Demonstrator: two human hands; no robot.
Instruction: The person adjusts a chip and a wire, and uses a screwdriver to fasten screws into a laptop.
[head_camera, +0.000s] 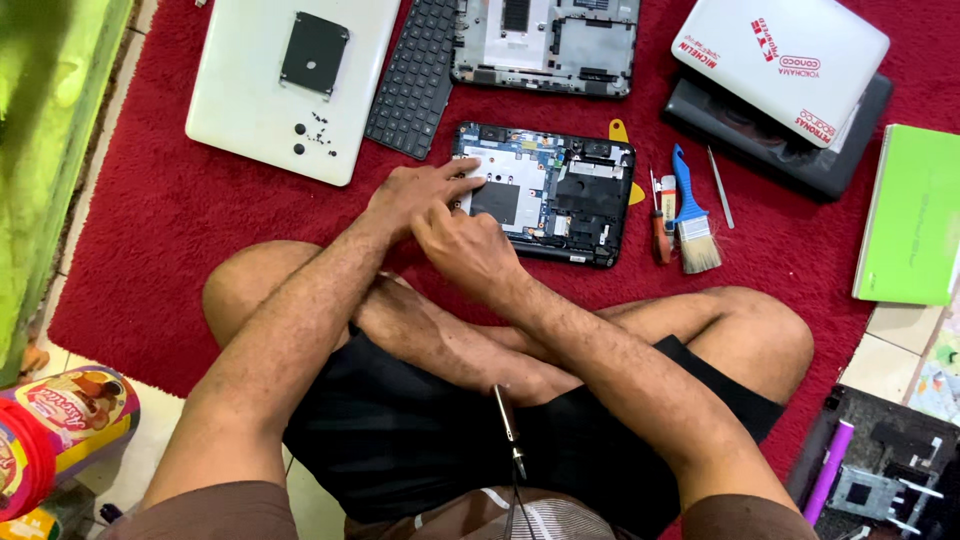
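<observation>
Opened small laptop base at centre frame on red carpet; left hand fingers extended, touching its left edge; right hand curled beside, grip unclear; brush just right.

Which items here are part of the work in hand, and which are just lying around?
In hand:
- left hand and right hand, both on the opened laptop base
- screwdriver, paintbrush, yellow pry pick beside it
- removed keyboard, white cover with screws

Lying about:
- closed white laptop
- green book
- snack tin
</observation>
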